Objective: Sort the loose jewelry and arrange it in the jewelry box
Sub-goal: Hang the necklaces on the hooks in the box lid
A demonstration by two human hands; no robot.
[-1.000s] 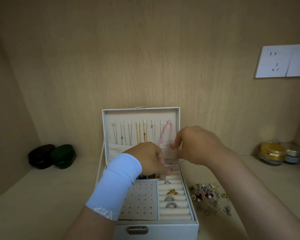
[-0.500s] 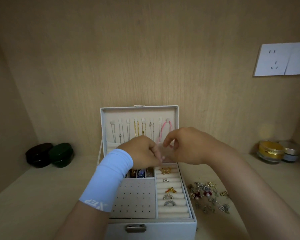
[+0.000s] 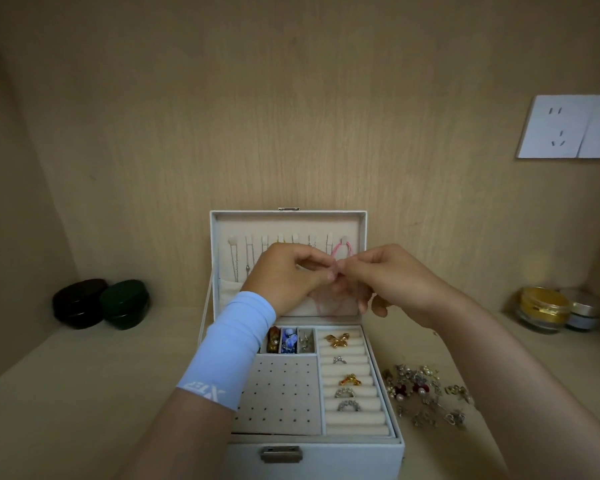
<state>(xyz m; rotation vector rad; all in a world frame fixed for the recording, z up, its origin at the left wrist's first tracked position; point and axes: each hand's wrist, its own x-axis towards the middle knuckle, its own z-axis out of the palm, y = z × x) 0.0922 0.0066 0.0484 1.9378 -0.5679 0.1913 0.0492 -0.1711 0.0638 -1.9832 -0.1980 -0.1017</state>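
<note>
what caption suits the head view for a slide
Left hand and right hand pinch a pink cord necklace before the open white jewelry box, loose jewelry heaped beside it.

both hands pinching a pink cord (image 3: pixel 340 252) before open jewelry box (image 3: pixel 312 448) lid, loose jewelry (image 3: pixel 426 393) beside box

left forearm: light blue sleeve (image 3: pixel 234 344) | white lettering at cuff | right arm: bare
</note>
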